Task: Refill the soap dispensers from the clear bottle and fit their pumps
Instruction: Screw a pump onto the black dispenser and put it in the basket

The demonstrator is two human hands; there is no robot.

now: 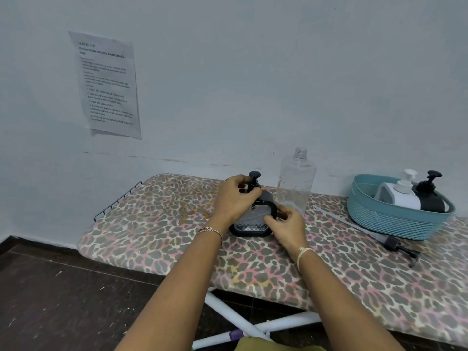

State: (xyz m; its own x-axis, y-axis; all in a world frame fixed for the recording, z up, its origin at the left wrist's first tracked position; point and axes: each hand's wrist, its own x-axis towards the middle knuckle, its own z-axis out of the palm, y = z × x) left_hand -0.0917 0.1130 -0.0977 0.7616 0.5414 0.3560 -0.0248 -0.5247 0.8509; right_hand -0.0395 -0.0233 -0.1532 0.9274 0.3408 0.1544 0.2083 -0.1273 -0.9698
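A dark grey soap dispenser [253, 220] with a sponge-tray base stands on the ironing board [157, 224]. Its black pump [254, 178] sits upright in the neck. My left hand [234, 198] is closed around the pump collar at the top. My right hand [287, 221] grips the dispenser's right side. Just behind it stands the clear bottle [296, 183], uncapped and looking nearly empty. A loose black pump with a long tube [395, 243] lies on the board to the right.
A teal basket [395, 219] at the right holds a white dispenser [402, 191] and a black dispenser [430, 193], both with pumps. A wire rack [116, 201] ends the board at the left. A printed sheet [107, 84] hangs on the wall.
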